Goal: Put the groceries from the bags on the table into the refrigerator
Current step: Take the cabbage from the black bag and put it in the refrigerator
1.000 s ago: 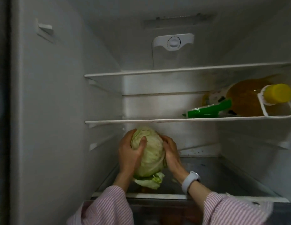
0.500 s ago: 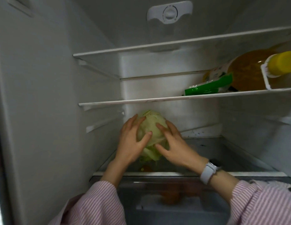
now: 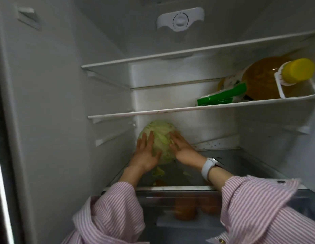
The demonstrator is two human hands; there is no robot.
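A pale green cabbage (image 3: 161,136) rests at the back left of the refrigerator's lowest glass shelf (image 3: 232,166), close to the rear wall. My left hand (image 3: 146,154) lies against its left front, fingers spread. My right hand (image 3: 182,148), with a white watch on the wrist, presses on its right side. Both hands cup the cabbage between them. A few loose leaf scraps (image 3: 158,171) lie on the glass just in front of it.
On the middle shelf (image 3: 153,111), at the right, lie a big oil bottle (image 3: 264,80) with a yellow cap and a green packet (image 3: 221,97). The upper shelf (image 3: 170,55) holds nothing visible. Orange round items (image 3: 185,208) show through the crisper drawer below.
The cabbage has gone from the shelf's front to the back left corner and sits down on the glass. My hands have flattened from a grasp around it to palms on its front.
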